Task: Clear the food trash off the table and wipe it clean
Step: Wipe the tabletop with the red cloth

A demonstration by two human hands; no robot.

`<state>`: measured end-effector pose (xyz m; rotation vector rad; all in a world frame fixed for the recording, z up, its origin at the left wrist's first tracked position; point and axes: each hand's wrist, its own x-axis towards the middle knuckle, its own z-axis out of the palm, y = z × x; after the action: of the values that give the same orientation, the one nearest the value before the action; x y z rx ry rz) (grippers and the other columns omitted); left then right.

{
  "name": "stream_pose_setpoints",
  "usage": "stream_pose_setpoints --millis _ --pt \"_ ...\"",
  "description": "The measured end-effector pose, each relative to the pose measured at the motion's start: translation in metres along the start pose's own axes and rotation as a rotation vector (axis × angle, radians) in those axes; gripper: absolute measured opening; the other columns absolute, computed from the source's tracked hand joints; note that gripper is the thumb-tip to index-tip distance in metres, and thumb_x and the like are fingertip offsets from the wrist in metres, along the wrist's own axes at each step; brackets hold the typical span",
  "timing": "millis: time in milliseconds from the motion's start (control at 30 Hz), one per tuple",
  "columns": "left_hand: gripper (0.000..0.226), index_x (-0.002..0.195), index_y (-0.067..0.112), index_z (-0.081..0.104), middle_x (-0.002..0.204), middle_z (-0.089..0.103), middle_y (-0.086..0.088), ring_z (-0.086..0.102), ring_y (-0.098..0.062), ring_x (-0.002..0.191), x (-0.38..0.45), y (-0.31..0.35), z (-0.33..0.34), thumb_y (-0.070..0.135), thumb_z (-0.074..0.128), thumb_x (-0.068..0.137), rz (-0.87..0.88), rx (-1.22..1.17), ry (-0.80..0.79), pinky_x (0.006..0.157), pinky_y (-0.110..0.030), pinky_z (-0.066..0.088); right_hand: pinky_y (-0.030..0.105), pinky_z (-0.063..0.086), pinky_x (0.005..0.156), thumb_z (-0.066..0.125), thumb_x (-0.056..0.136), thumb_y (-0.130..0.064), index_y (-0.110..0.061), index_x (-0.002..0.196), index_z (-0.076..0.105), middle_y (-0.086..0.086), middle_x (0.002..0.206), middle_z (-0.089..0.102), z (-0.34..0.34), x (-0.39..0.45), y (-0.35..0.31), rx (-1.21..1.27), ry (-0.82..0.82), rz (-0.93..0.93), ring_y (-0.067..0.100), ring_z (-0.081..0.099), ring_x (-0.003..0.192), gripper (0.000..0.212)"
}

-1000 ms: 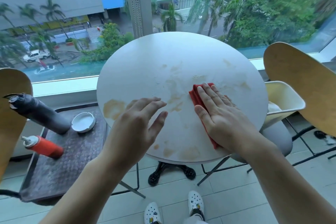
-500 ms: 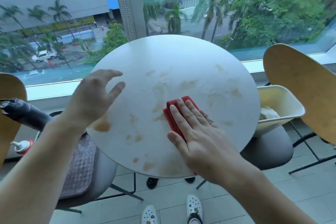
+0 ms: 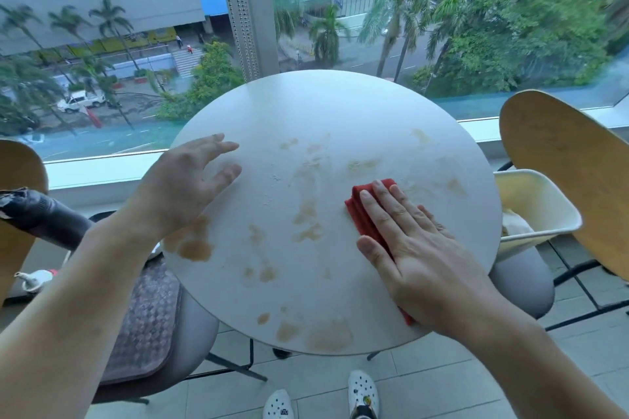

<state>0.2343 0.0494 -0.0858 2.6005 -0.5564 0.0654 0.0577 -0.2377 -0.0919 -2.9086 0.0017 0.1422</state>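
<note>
since half a second ago, right hand point(image 3: 413, 248) slid cloth point(image 3: 366, 214) rightward; flat fingers press it, stains point(image 3: 306, 224) lying left; left hand point(image 3: 185, 187) spread.

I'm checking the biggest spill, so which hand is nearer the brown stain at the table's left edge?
Left. The left hand hovers just above the brown stain; the right hand presses the red cloth across the table.

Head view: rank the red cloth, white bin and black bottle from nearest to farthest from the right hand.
1. Red cloth: on the table, pressed under the right hand.
2. White bin: on the seat, right of the table.
3. Black bottle: far left, beyond the left hand.
</note>
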Motion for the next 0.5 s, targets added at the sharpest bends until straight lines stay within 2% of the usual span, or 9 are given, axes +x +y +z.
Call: stream_pose_setpoints --millis 100,233,300,500 --pt "0.047 0.141 0.035 0.058 0.155 0.045 0.008 0.044 -0.011 0.141 0.002 -0.001 0.0 0.043 0.063 0.095 -0.007 -0.014 -0.021 0.115 -0.03 0.033 0.023 -0.014 0.122 0.001 0.094 -0.069 -0.04 0.157 -0.013 -0.022 0.162 -0.025 0.0 0.018 -0.005 0.021 0.003 0.002 -0.009 -0.031 0.143 0.071" --pt "0.05 0.145 0.036 0.053 0.159 0.04 0.007 0.033 -0.006 0.147 0.005 -0.006 0.002 0.043 0.062 0.096 -0.006 0.004 -0.071 0.114 -0.017 0.018 0.028 -0.01 0.125 0.009 0.099 -0.065 -0.034 0.159 -0.012 -0.016 0.164 -0.024 0.001 0.041 -0.024 0.042 -0.03 -0.007 -0.003 -0.028 0.147 0.07" --pt "0.05 0.144 0.034 0.054 0.159 0.04 0.005 0.031 -0.007 0.148 0.006 -0.009 0.003 0.043 0.061 0.096 -0.003 -0.002 -0.103 0.114 -0.014 0.014 0.03 -0.009 0.125 0.011 0.1 -0.064 -0.032 0.159 -0.011 -0.014 0.165 -0.023 0.003 0.05 -0.038 0.053 -0.031 -0.025 0.0 -0.027 0.148 0.071" --pt "0.051 0.148 0.031 0.05 0.162 0.033 0.001 0.024 -0.011 0.152 0.007 -0.012 0.005 0.042 0.057 0.099 0.009 -0.005 -0.136 0.122 -0.025 0.013 0.031 -0.011 0.125 0.013 0.101 -0.064 -0.03 0.16 -0.011 -0.012 0.165 -0.024 0.016 0.053 -0.087 0.083 -0.037 -0.112 0.002 -0.027 0.149 0.071"
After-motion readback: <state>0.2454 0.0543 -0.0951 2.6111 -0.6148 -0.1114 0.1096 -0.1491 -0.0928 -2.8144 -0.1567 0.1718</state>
